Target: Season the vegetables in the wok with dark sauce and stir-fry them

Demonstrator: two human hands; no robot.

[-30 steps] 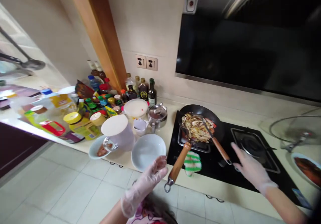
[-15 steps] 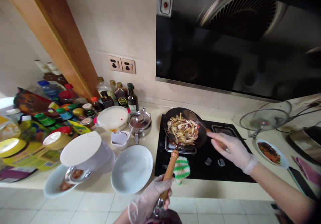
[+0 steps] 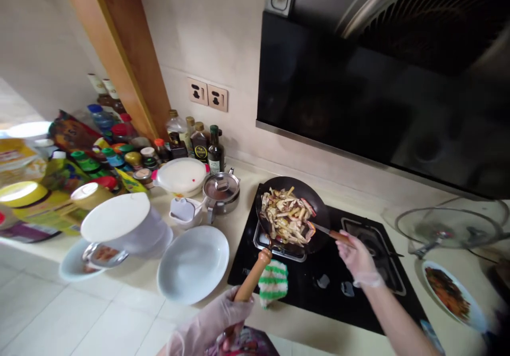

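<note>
Just right of the frame's centre sits the wok (image 3: 314, 202) — left hand (image 3: 223, 316) wrapped round its wooden handle (image 3: 253, 275), right hand (image 3: 356, 257) gripping the spatula (image 3: 341, 238). Too hard a shove could spill those heaped pieces (image 3: 285, 215) (crab, I'd guess).

Rear wall: paired sockets (image 3: 207, 94), right of a wooden post (image 3: 119, 53); upper right, a dark range hood (image 3: 338, 106). Counter, left: a row of bottles (image 3: 215, 151), one green-capped, standing behind a white-lidded bowl (image 3: 181, 175) and a lidded steel pot (image 3: 222, 188). Counter, right: an oval plate (image 3: 475, 313) bearing dark and orange food (image 3: 448, 292), near a round glass lid (image 3: 450, 226).
</note>
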